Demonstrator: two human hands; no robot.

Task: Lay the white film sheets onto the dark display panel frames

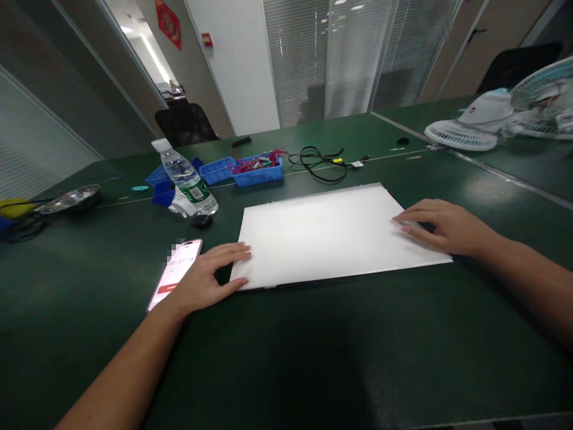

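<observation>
A large white rectangular sheet (320,236) lies flat on the green table, with a thin dark edge showing beneath it. My left hand (210,278) rests at its left edge, fingertips and thumb stretched out and apart on the border. On the right part of the sheet lies my right hand (441,227), its fingers extended and the thumb apart, touching the surface. Neither hand appears to grip anything. Beside my left hand is a phone (176,272) with a timer on its bright screen, partly covered by the hand and wrist.
Behind the sheet are a water bottle (188,179), a black mouse-like object (202,221), a blue box (259,177) of red wires and a coiled black cable (322,164). A metal dish (71,200) sits left; a white fan (474,125) lies at the far right.
</observation>
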